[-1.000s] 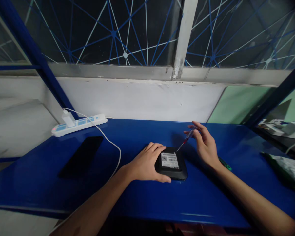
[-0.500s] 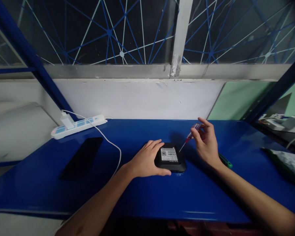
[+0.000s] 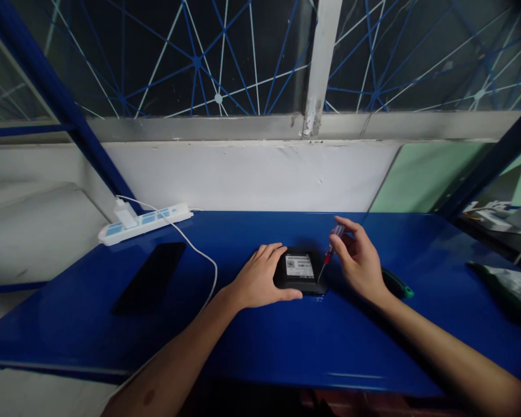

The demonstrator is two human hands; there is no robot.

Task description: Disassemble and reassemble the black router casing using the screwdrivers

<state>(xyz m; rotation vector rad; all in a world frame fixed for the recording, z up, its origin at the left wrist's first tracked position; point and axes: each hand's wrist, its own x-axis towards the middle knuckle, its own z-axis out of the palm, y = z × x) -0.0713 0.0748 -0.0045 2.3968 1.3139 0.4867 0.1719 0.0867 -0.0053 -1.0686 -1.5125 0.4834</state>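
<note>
The right hand (image 3: 360,262) is pinching the clear handle of a red-collared screwdriver (image 3: 328,255) between thumb and fingers, its index finger arching over the handle's top end. The shaft is leaning down to the left, and its tip is now standing by the near right corner of the label (image 3: 298,267), whereas a second ago it was standing by the far right corner; the work is thus shifting to another spot along the same side, though whether the tip is seating in anything is too small to tell. The left hand (image 3: 260,279) is spanning the black device (image 3: 304,284), fingers bent over its left side and thumb lying along the near edge, keeping it flat on the blue worktop (image 3: 264,347). Beyond the right wrist, a green-handled tool (image 3: 398,285) is lying close by.
</note>
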